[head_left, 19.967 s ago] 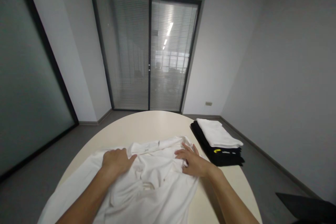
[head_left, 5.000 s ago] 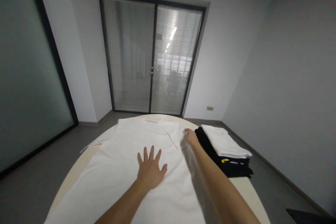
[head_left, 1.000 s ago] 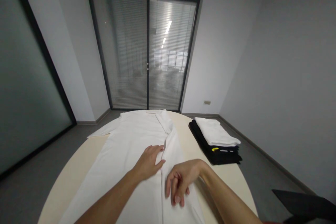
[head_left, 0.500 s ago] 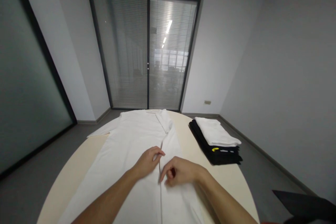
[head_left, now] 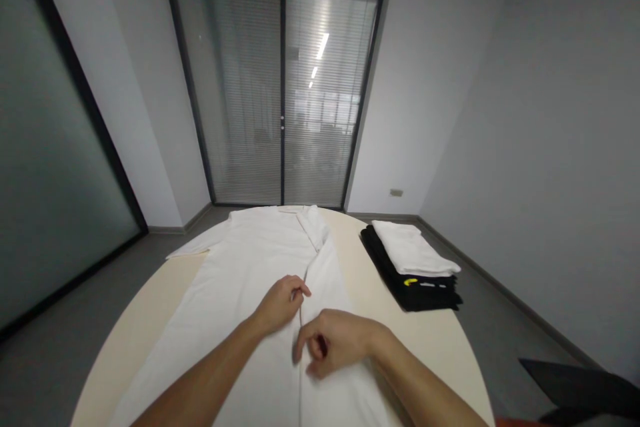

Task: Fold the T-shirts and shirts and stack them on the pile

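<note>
A white long-sleeved shirt point(head_left: 240, 260) lies spread over the round table, one sleeve reaching out at the far left. Its right side is folded inward, and the edge of that flap runs lengthwise down the middle. Curled at this edge, the fingers of my left hand point(head_left: 281, 303) are closed on the cloth. Nearer to me and a little to the right, my right hand point(head_left: 340, 340) is also closed, its bent fingers gripping the same edge lower down. The fingertips' exact hold on the fabric is partly hidden.
On the table's right side stands a stack of folded black clothes point(head_left: 385, 273) with a folded white garment point(head_left: 415, 250) on top. The round table point(head_left: 125, 327) has a curved rim. A black chair part point(head_left: 575, 387) shows at lower right. Glass doors point(head_left: 280, 93) are beyond.
My right hand has slid toward me and slightly left along the edge. The flap's edge has shifted a little to the left. My left hand has barely moved.
</note>
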### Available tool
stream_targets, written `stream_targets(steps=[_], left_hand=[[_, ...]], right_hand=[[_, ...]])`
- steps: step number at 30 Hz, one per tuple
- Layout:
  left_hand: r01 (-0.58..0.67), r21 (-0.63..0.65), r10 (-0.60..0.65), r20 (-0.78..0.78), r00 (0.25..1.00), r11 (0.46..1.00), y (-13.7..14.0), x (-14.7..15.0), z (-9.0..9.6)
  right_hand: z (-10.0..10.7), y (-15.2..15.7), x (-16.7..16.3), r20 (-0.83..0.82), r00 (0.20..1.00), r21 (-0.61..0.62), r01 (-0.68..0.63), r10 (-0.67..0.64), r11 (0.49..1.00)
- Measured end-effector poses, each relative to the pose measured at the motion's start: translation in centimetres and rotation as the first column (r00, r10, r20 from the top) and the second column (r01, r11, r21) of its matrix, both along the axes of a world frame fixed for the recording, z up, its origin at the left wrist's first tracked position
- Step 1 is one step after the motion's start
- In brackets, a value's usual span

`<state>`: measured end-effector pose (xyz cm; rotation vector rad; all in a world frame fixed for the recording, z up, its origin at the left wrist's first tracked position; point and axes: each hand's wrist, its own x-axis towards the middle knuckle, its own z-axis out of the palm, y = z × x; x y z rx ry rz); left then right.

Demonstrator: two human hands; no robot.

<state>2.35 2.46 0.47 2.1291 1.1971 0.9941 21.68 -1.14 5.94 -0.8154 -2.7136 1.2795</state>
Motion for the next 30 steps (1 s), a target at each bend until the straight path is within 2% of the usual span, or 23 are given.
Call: stream_targets(steps=[4,7,16,22,27,30], left_hand=[[-0.021,0.063,0.027,-0.084,0.996,0.998,-0.3,0.1,0.4],[-0.041,0.088,0.048,-0.080,0.996,0.995,-0.5,0.1,0.6],[-0.029,0.099,0.041,-0.118,0.992,0.995,-0.6,0.0,0.7],[-0.086,0.116,0.103,-0.153,0.983,0.990,-0.6,0.1,0.9],[-0.047,0.156,0.095,-0.315,0.944,0.987,-0.7,-0.2,0.1],[-0.059,0.117,0.102,-0.406,0.908,0.991,-1.1,-0.1,-0.2]], right_hand=[[0.5,-1.0,-1.1,0.080,0.995,0.102,-0.069,0.061,0.992],[0.8,-1.4,-1.5,0.110,0.990,0.116,-0.099,0.086,0.988],[1.5,-1.5,-1.2,0.161,0.983,0.067,-0.101,0.089,0.993],[1.0,-1.8,-1.5,0.031,0.997,0.007,-0.076,0.076,0.997],[0.8,-1.9,-2.1,0.089,0.990,-0.017,-0.109,0.110,0.994],[1.3,-1.7,-2.4,0.171,0.980,-0.068,-0.087,0.098,0.994]])
